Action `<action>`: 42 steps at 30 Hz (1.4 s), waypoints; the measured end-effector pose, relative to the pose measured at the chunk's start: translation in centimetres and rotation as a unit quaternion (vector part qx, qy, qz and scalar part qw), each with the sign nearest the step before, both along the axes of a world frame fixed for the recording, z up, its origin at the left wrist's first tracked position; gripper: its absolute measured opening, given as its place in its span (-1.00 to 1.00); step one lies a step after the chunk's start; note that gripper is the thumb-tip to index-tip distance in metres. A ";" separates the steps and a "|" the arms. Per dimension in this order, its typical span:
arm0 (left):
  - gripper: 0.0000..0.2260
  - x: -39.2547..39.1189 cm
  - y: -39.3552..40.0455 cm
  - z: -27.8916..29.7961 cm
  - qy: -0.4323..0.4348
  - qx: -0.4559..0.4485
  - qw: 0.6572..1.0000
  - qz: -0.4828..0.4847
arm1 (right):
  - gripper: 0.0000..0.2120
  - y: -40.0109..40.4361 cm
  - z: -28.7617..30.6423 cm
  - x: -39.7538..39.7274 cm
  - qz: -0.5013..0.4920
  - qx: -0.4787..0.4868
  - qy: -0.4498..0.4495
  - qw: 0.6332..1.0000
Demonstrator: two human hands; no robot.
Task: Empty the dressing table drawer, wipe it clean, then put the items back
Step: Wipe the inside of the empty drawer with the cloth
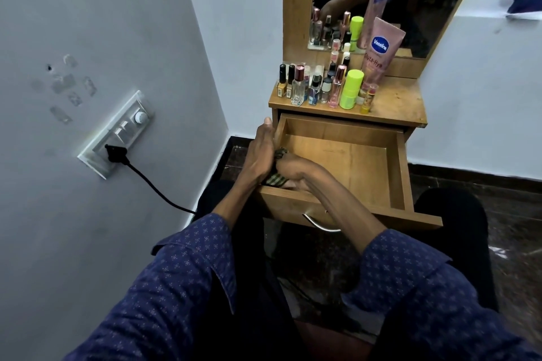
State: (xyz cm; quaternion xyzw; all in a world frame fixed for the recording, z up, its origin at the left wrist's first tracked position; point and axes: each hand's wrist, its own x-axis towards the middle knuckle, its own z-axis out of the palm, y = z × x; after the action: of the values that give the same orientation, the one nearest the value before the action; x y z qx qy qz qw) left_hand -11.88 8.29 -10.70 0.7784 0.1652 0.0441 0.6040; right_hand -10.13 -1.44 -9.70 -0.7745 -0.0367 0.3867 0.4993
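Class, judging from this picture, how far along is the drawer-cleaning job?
Emptying looks done: the open wooden drawer shows bare wood, and bottles stand on the dresser top. Wiping is in hand: the right hand holds a checked cloth inside the drawer's left corner. Putting items back remains.

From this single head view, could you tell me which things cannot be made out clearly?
- Checked cloth: mostly covered by the right hand and left hand; its size is unknown.
- Drawer: its near-left corner is hidden behind both hands.
- Small bottles: labels too small to read.
- Vaseline tube: lower print blurred.
- Drawer handle: partly hidden by the right forearm.
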 end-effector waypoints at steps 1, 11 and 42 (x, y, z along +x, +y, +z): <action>-0.06 0.1 0.1 -0.1 -0.002 -0.001 1.000 0.001 | -0.81 -0.1 0.4 0.1 0.005 0.008 -0.004 1.000; -0.05 0.2 0.2 -0.3 -0.002 -0.015 1.000 0.008 | -0.78 0.4 -1.2 -0.5 -0.009 -0.037 -0.089 0.995; -0.04 -0.4 0.5 0.4 -0.018 -0.049 0.998 0.031 | -0.58 -2.1 -2.0 -0.4 0.112 -0.060 -0.394 0.910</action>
State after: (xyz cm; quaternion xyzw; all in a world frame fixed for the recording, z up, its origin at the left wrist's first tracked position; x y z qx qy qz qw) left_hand -12.28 8.78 -10.28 0.7415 0.1801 0.0684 0.6427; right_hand -10.57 -3.57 -11.74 -0.8832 -0.2936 0.1049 0.3503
